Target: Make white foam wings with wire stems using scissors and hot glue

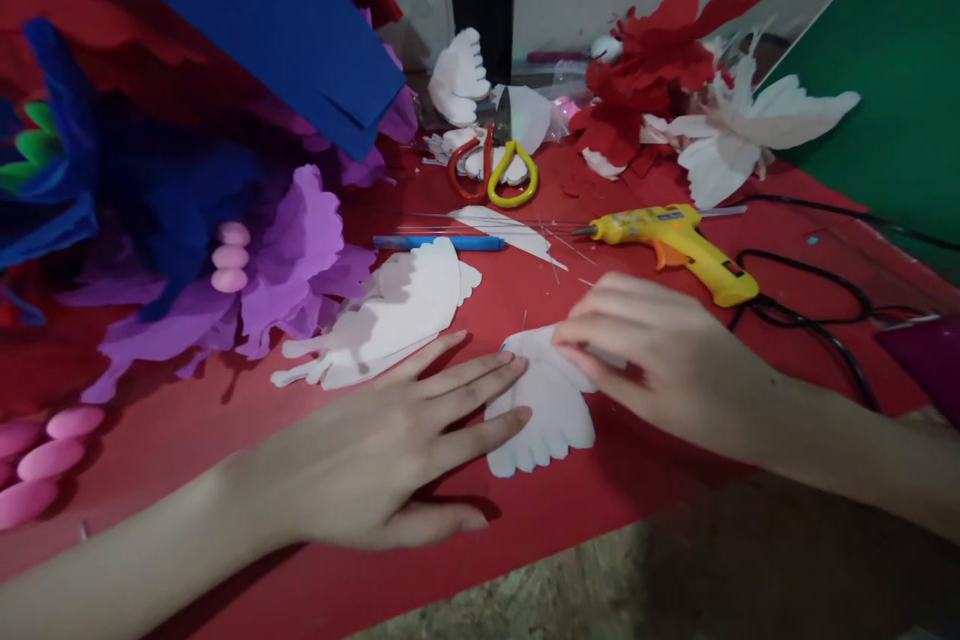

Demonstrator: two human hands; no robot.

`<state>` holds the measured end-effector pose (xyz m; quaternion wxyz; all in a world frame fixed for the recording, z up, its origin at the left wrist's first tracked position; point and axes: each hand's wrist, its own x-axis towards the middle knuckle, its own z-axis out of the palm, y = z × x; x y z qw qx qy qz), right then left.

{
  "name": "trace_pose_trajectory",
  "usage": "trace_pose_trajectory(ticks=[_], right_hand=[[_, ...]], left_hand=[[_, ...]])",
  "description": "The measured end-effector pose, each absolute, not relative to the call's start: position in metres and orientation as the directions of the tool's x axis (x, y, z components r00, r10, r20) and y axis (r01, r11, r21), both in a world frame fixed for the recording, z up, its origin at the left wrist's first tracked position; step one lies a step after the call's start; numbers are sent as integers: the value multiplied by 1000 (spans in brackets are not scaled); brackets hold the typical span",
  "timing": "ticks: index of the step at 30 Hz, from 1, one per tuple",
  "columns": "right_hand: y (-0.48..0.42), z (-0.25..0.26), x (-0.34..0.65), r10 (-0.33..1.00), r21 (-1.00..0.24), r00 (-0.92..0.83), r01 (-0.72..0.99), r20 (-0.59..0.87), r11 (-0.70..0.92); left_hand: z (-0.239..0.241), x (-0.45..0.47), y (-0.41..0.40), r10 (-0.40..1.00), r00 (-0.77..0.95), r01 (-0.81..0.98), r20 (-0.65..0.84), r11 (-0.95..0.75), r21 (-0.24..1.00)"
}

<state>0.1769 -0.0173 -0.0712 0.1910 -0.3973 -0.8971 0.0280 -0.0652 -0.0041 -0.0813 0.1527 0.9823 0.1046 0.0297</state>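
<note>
A white scalloped wing-shaped cutout [555, 425] lies near the front edge of the red tabletop. Flat on its left side rest the fingertips of my left hand [409, 440], fingers stretched out and apart. My right hand [645, 350] pinches the cutout's upper right part between thumb and fingers. More white cutouts [390, 320] are stacked just beyond my left hand. Behind my hands lie a blue marker [442, 243], thin wires [517, 223] and a pointed white scrap [499, 223]. A yellow glue gun [686, 240] rests beyond my right hand, its nozzle facing left.
Scissors [491, 175] with red and yellow handles lie at the back. Red and white butterfly shapes [750, 130] stand back right, beside a green board [870, 90]. A black cord [810, 320] loops at right. Purple shapes [292, 250], blue sheets [270, 30] and pink beads [52, 455] fill the left.
</note>
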Motion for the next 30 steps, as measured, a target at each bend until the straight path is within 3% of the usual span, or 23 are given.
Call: trace_pose_trajectory(ticks=[7,10,15,23,30], right_hand=[[-32,-82,178,526,-222,-818,482,232,848],[-29,-86,177,543,-251,-818,494,191,832],[-27,-93,177,652,-247,-712,603,262,758],[-24,-102,176,704,-106,-647,710,294,696],[-28,-96,174,605,-16,-719,639,343,769]], left_hand=[[-80,-65,-4,225,974,213,11,-938,273],[-79,-64,-4,224,975,213,12,-942,261],[-79,-64,-5,246,969,229,29,-934,274],[-82,-64,-4,250,968,247,-15,-940,238],[-83,-65,-6,275,961,265,14,-939,220]])
